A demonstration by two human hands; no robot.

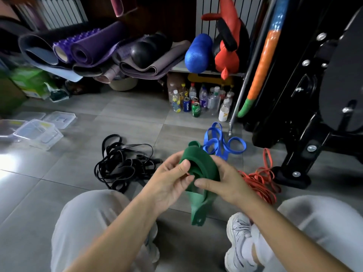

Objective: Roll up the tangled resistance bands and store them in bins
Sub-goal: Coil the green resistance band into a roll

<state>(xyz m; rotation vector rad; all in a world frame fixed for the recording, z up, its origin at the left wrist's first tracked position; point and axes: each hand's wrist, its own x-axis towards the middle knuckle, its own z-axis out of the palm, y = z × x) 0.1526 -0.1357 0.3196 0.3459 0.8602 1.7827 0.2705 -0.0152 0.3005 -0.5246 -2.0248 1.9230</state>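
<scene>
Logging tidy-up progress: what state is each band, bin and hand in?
green band: partly rolled, loose tail hanging down.
left hand: grips the green band.
right hand: grips the green band.
black bands: tangled heap on the floor.
blue band: loose loops on the floor.
orange band: tangled on the floor.
clear bins: on the floor, no bands visible inside.

Grey tiled floor (127,114), white radiator (62,10) behind rolled mats (94,48), bottles (202,99) under a shelf (206,72)
</scene>
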